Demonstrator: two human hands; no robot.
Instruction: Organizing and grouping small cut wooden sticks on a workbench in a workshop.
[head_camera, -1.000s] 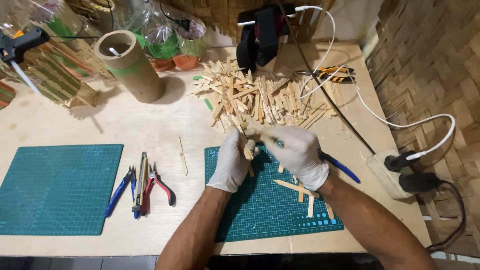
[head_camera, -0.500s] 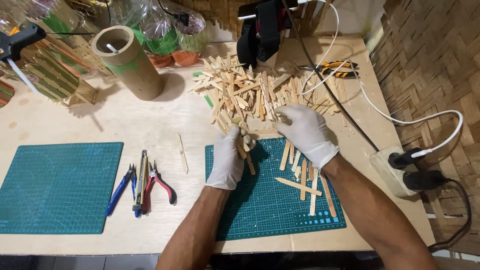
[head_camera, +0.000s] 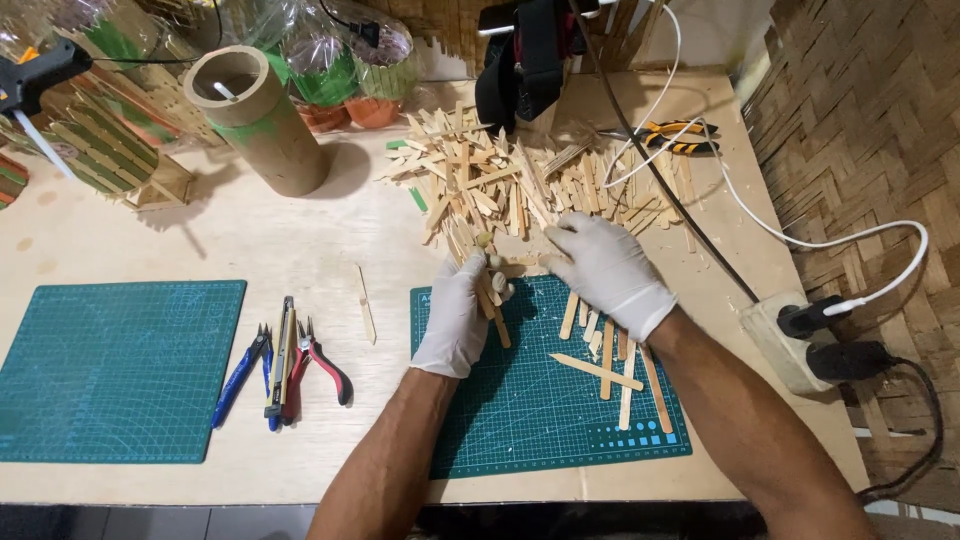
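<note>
Sticks (head_camera: 485, 290) clamped upright in the gloved left hand (head_camera: 458, 318), frame centre; the right hand (head_camera: 605, 270), fingers spread, touches the pile (head_camera: 510, 185) just above.

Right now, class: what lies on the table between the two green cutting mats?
In the head view, between the left mat and the right mat lie blue-handled pliers, a cutter, red-handled pliers and one loose wooden stick.

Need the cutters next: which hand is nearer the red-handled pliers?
Left. The left hand sits on the mat's edge just right of the red-handled pliers; the right hand is farther right, by the sticks.
</note>
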